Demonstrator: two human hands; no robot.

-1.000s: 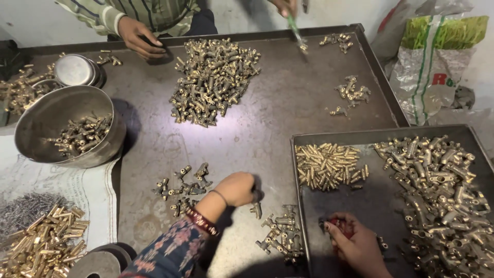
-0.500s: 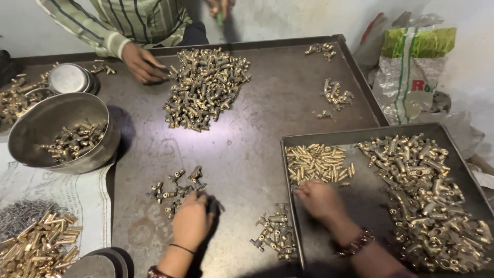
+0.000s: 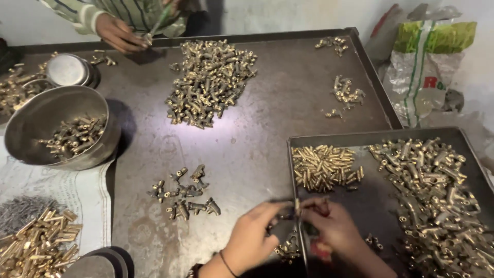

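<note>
Brass fitting (image 3: 297,207) between both hands, green-white sack (image 3: 429,56) far right

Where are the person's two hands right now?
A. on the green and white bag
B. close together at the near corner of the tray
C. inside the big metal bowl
B: the left hand and right hand meet at the tray corner, over small brass fittings.

I am pinching a small brass fitting (image 3: 297,207) between my left hand (image 3: 252,238) and right hand (image 3: 333,226) over the near edge of the dark tray (image 3: 375,206), which is holding a heap of brass pins (image 3: 324,167), while a co-worker's hand (image 3: 119,35) is working across the table (image 3: 288,103).
</note>
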